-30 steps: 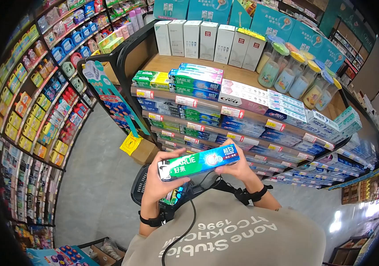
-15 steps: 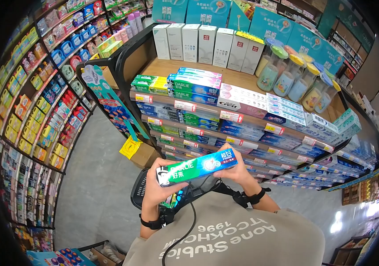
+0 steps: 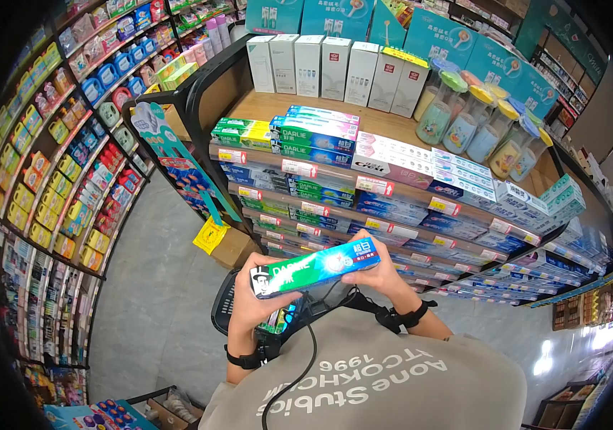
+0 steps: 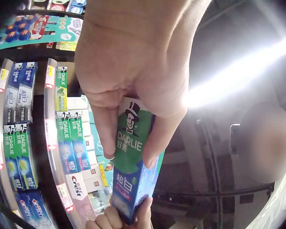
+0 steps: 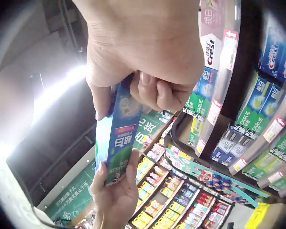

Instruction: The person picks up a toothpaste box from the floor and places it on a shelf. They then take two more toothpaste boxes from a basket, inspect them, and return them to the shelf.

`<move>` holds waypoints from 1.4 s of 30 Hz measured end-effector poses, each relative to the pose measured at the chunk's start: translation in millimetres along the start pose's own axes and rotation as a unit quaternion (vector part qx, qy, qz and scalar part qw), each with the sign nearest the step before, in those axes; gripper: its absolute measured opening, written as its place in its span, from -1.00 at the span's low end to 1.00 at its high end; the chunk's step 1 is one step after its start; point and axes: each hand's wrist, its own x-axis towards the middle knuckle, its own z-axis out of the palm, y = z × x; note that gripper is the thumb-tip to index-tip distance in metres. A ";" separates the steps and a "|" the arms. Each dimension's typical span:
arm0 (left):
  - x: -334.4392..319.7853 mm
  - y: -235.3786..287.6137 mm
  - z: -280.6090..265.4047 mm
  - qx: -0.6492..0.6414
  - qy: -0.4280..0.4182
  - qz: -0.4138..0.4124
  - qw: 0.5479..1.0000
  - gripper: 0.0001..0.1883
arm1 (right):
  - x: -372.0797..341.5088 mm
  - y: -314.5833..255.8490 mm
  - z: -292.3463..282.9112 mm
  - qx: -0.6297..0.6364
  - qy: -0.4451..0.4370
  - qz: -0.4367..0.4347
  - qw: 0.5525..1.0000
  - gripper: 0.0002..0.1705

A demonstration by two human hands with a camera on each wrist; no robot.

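A green and blue Darlie toothpaste box [image 3: 319, 266] is held level across both hands in front of the chest, its printed side facing up in the head view. My left hand [image 3: 247, 307] grips the green end, thumb along the near edge and fingers on the far side. At the blue end, my right hand [image 3: 384, 275] pinches the box between thumb and curled fingers. The left wrist view shows the box [image 4: 129, 143] end-on, with the hat logo by the left palm. From the right wrist, the blue part of the box [image 5: 126, 107] shows beneath the fingers.
A shelf unit [image 3: 371, 163] ahead carries stacked toothpaste boxes, white cartons [image 3: 335, 68] and lidded jars [image 3: 464, 132]. A dark shopping basket [image 3: 222, 309] with boxes inside sits below my left hand. Another shelf of bottles [image 3: 70, 193] curves along the left, beyond the grey floor [image 3: 138, 287].
The toothpaste box has shifted slightly left and toward the body, still in both hands. My left fingers, earlier reaching over its far edge, now lie more behind it.
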 end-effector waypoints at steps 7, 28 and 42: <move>-2.5 -1.2 -1.0 0.000 0.005 -0.013 1.000 -0.36 | 1.1 -0.4 0.3 0.013 -0.008 0.017 1.000 -0.42; -5.1 -4.6 2.8 -0.016 0.020 -0.039 0.999 -0.36 | 0.0 11.4 -0.5 0.013 0.002 0.022 1.000 -0.41; -0.9 -6.4 2.2 -0.012 0.004 -0.022 1.000 -0.36 | 0.1 6.3 -1.9 0.025 0.002 0.016 1.000 -0.42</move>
